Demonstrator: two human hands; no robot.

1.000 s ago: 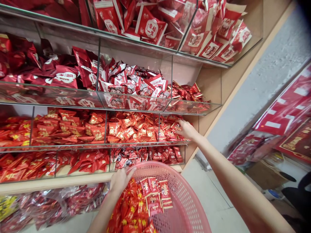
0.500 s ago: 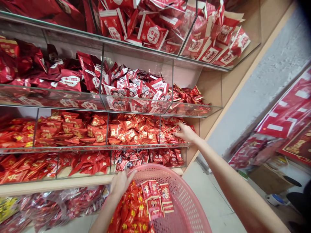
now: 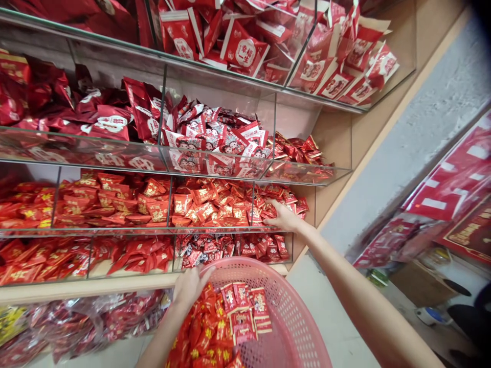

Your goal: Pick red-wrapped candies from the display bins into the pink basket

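Observation:
My left hand (image 3: 189,287) is closed on the rim of a pink perforated basket (image 3: 291,312) at the bottom centre. The basket holds a heap of red candy packets (image 3: 222,327). My right hand (image 3: 283,217) reaches into the right compartment of the glass shelf (image 3: 230,230) and rests on a pile of small red wrapped candies (image 3: 276,199). Its fingers are bent down into the pile; whether they hold any candy is hidden.
Several tiers of glass shelves (image 3: 314,176) with dividers hold red candy and snack packets (image 3: 215,138). Bagged red goods (image 3: 95,322) lie on the floor under the wooden shelf base. A grey wall (image 3: 422,117) and red boxes (image 3: 452,189) stand at the right.
My right hand has slid left and slightly down across the candy pile in the right compartment. My left hand stays on the basket rim.

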